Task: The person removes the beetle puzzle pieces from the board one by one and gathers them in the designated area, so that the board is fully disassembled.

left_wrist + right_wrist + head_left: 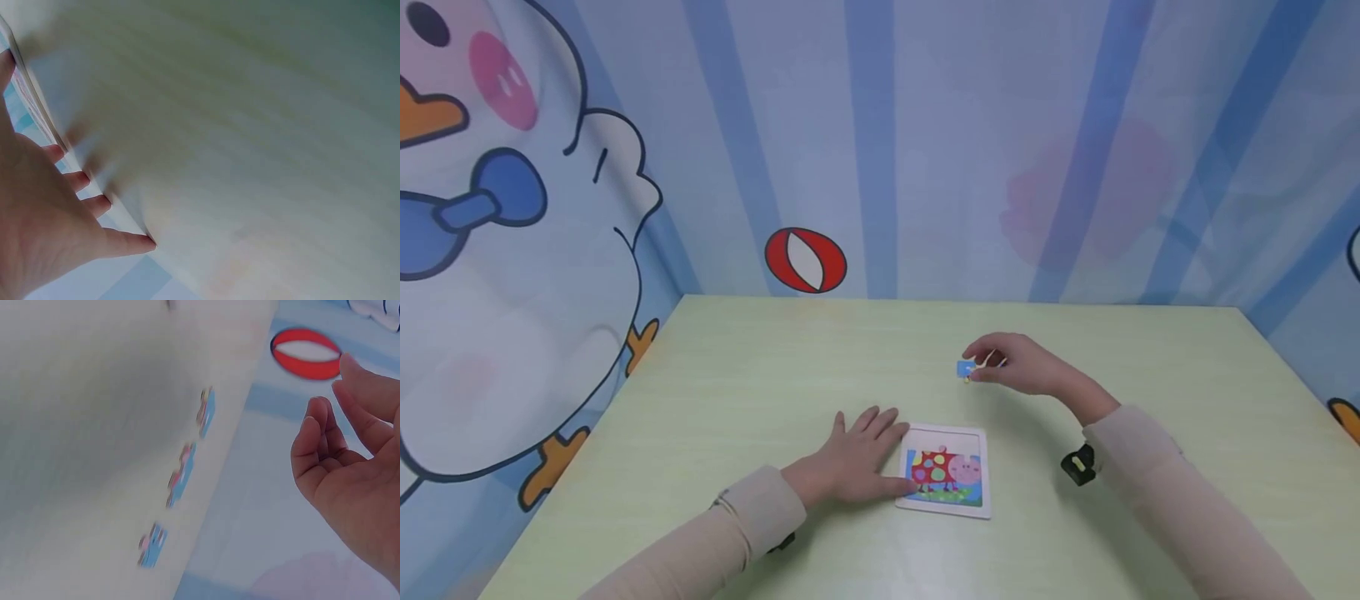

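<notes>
My left hand (859, 463) lies spread on the table beside a jigsaw puzzle tray (949, 514), its thumb over the tray's left edge. The partly filled picture (934, 471) shows a pink pig with a red spotted body; the upper part of the tray is bare. My right hand (1024, 364) hovers over blue puzzle pieces, fingers bent, with nothing seen between them. One blue piece (966, 368) shows by the fingertips; others are partly hidden behind the hand. In the right wrist view, the top piece (207, 412), middle piece (181, 476) and bottom piece (154, 545) lie in a row.
The pale table (760, 358) ends at a blue striped cloth backdrop (940, 167). A printed red ball (827, 260) and a large white duck (535, 317) decorate the backdrop. A black strap part (1079, 464) hangs under the right sleeve.
</notes>
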